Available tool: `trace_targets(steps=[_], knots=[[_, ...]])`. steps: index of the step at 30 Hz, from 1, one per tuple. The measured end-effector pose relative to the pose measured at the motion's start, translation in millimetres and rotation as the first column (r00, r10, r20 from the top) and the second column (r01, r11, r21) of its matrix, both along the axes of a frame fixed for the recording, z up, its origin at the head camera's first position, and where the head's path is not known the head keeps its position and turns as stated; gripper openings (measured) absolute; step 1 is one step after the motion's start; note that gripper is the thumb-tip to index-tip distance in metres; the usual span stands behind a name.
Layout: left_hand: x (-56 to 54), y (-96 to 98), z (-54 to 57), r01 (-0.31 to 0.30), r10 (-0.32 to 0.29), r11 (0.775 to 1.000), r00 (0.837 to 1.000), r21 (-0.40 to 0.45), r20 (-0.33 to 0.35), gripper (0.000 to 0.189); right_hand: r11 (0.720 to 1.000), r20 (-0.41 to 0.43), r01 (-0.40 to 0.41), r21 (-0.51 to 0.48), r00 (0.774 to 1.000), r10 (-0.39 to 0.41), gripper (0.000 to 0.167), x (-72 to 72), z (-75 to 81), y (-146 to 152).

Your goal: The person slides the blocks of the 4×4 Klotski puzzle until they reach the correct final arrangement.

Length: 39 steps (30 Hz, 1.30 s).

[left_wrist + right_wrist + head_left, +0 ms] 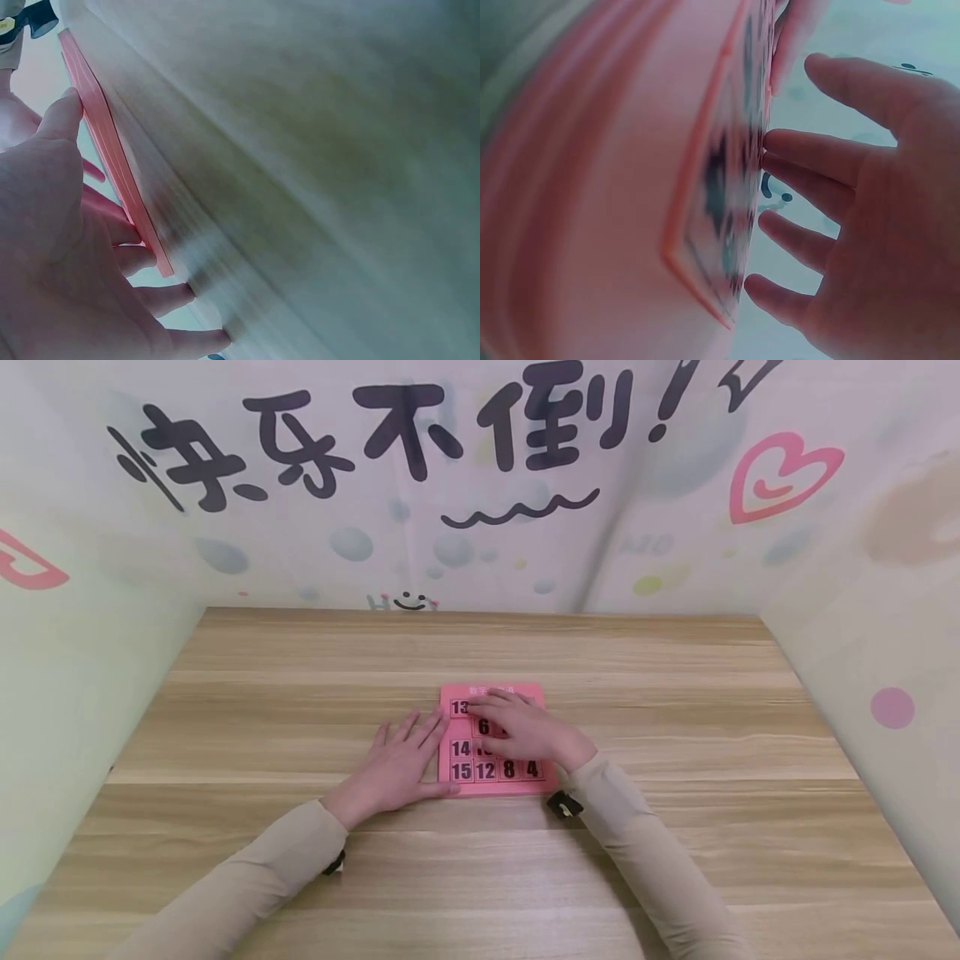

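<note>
A pink sliding number puzzle [495, 789] lies flat on the table, with black-numbered square tiles. In the head view its bottom row reads 15, 12, 8 and 4; tile 14 [461, 748] sits above 15, and tile 13 [458, 707] is at the upper left. A pink gap shows left of tile 6 [483, 727]. My left hand [393, 768] rests along the puzzle's left side, fingers extended, its thumb touching the near left corner. Over the tiles, my right hand [528, 727] has its fingers stretched out, fingertips at the upper tiles, hiding several numbers.
The wood-grain table [300, 652] reaches a printed white backdrop [300, 568] at its far edge, with side panels left and right. Dark wrist devices show at the right cuff [565, 804] and under the left cuff [335, 862].
</note>
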<state>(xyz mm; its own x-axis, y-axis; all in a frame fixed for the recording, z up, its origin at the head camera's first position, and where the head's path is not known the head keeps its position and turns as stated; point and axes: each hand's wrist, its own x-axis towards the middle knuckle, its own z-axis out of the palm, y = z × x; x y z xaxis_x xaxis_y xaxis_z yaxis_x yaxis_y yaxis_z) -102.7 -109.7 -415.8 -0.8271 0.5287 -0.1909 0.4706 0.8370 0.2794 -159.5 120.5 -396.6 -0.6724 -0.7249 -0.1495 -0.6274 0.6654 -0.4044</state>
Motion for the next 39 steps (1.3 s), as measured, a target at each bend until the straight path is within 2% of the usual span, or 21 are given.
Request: trace_targets(steps=[16,25,39], knots=[[0.4,0.7,0.2,-0.009,0.009,1.000,1.000,0.003,0.011,0.098,1.000,0.004,-0.010,-0.026,1.000,0.010,0.052,-0.5,-5.8,-1],[0.1,0.5,-0.7,-0.005,0.005,1.000,1.000,-0.002,0.006,0.099,1.000,-0.009,-0.007,-0.007,1.000,0.007,0.050,0.7,-8.0,-1],[0.2,1.3,0.7,0.005,-0.005,1.000,1.000,-0.004,-0.006,0.097,0.998,0.007,-0.052,0.028,0.999,0.052,0.047,17.1,-1.5,2]])
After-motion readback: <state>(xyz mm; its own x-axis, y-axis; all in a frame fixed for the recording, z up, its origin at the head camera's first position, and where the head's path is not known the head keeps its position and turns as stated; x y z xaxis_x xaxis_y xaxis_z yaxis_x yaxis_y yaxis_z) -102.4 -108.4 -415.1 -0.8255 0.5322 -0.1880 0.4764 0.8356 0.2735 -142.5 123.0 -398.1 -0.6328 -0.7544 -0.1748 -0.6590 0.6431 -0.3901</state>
